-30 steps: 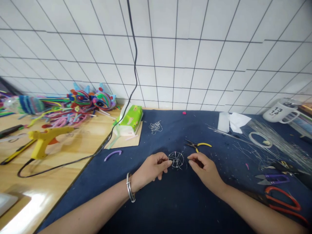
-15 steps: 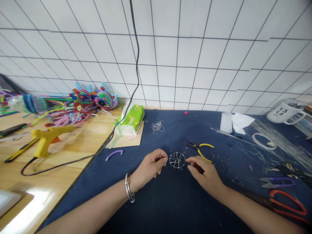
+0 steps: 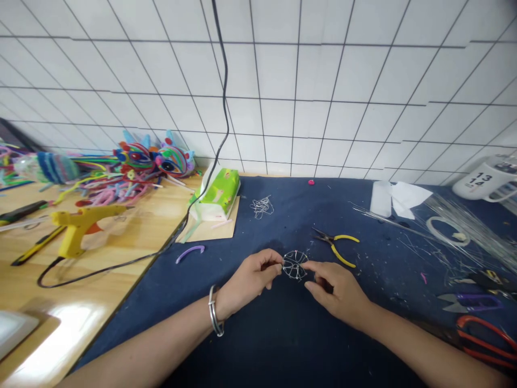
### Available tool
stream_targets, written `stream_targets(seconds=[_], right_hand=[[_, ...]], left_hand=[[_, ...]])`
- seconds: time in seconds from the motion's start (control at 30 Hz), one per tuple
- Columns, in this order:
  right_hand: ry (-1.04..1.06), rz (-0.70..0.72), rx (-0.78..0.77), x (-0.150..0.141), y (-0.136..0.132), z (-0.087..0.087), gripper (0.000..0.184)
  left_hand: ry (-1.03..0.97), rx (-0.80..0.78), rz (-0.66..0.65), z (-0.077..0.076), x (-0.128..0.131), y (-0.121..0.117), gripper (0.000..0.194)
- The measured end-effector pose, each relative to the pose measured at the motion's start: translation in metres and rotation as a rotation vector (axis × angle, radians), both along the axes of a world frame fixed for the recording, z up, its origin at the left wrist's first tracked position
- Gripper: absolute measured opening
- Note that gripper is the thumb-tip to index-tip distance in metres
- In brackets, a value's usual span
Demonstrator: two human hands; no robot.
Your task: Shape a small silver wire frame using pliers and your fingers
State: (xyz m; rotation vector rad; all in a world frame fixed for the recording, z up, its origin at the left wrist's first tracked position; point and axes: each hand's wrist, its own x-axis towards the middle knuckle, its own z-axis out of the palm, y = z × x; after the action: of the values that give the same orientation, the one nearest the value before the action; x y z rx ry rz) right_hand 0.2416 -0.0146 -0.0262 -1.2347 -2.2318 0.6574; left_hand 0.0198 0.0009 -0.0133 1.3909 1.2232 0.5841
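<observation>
A small round wire frame [image 3: 295, 258], with spokes running inside its ring, stands between my two hands above the dark blue cloth. My left hand [image 3: 250, 280], a silver bangle at its wrist, pinches the left rim of the frame between thumb and forefinger. My right hand [image 3: 341, 291] reaches in from the other side. Its forefinger touches the frame's right part, while the thumb is held apart lower down. Just behind the right hand lie yellow-handled pliers [image 3: 339, 245], their jaws pointing left.
A tangle of thin wire [image 3: 262, 207] and a green tissue pack [image 3: 222, 191] lie farther back. At left are a yellow glue gun [image 3: 75, 231] and its black cord. At right lie wire lengths [image 3: 468, 223], purple snips [image 3: 474, 302], red-handled scissors [image 3: 484, 339] and a white mug [image 3: 479, 184].
The right forefinger has moved left onto the wire frame; before, it was just beside the right rim. The left hand now meets the left rim. The view has shifted slightly.
</observation>
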Motion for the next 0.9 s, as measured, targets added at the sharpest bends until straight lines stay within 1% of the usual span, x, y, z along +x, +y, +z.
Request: stream_targets(seconds=[0.13, 0.27, 0.33, 0.4, 0.47, 0.53, 0.63, 0.8, 0.9], right_hand=[[-0.005, 0.007, 0.021, 0.001, 0.001, -0.002, 0.033], [-0.003, 0.015, 0.033, 0.002, 0.001, -0.005, 0.032], [-0.002, 0.018, 0.051, 0.002, 0.000, -0.005, 0.031], [0.000, 0.024, 0.074, 0.002, 0.000, -0.005, 0.031], [-0.002, 0.034, 0.099, 0.001, -0.001, -0.006, 0.032], [-0.013, 0.048, 0.124, 0.000, -0.001, -0.006, 0.032], [-0.048, 0.071, 0.159, 0.000, -0.002, -0.006, 0.032], [-0.083, 0.110, 0.203, -0.002, -0.004, -0.004, 0.032], [-0.090, 0.111, 0.217, -0.003, -0.005, -0.004, 0.031]], left_hand=[[-0.004, -0.002, -0.004, -0.004, -0.001, 0.000, 0.018], [-0.043, 0.026, 0.056, -0.005, 0.000, -0.001, 0.018], [-0.059, 0.097, 0.078, -0.004, 0.001, -0.003, 0.015], [-0.031, 0.220, 0.085, -0.002, 0.002, -0.003, 0.012], [0.039, 0.366, 0.076, 0.001, 0.002, -0.004, 0.011], [0.108, 0.486, 0.030, 0.005, 0.002, -0.003, 0.011], [0.183, 0.585, -0.074, 0.010, 0.002, -0.001, 0.014], [0.361, 0.648, -0.236, 0.014, 0.001, 0.002, 0.020], [0.468, 0.663, -0.309, 0.018, 0.001, 0.002, 0.022]])
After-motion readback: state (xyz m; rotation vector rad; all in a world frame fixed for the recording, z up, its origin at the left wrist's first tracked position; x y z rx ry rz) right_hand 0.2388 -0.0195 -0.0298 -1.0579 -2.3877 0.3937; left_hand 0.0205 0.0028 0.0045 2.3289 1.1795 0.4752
